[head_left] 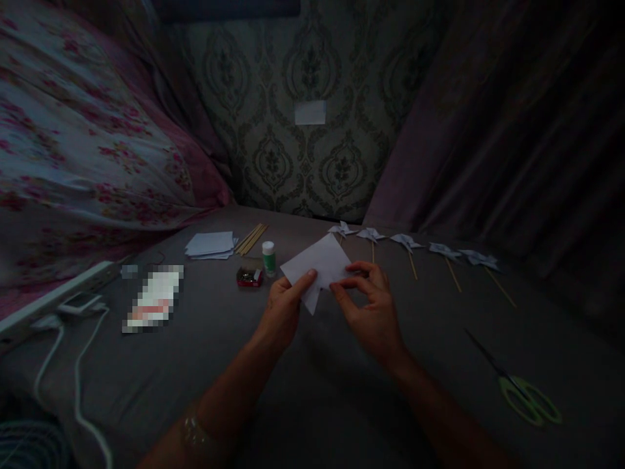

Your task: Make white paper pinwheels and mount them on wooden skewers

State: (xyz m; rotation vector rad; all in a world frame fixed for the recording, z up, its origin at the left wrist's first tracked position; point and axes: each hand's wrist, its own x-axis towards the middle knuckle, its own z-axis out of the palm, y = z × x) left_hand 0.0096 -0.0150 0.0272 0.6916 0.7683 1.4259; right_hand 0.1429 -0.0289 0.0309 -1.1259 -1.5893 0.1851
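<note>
A white sheet of paper (319, 260), cut or folded so that a pointed flap hangs below it, is held up over the grey surface. My left hand (288, 299) grips its lower left part, thumb on top and fingers hidden underneath. At the lower right edge, my right hand (368, 303) pinches the paper between thumb and fingertips. Just left of the paper stand a glue stick (269, 259) with a white cap and a small red box (249, 277) of little metal pieces, too small to name surely.
Paper pinwheels on sticks (407, 243) lie in a row at the back right. Green-handled scissors (525, 394) rest at the right. Stacked paper (211, 245) and wooden sticks (252, 239) lie at the back left. A power strip (58, 306) with white cables lines the left edge.
</note>
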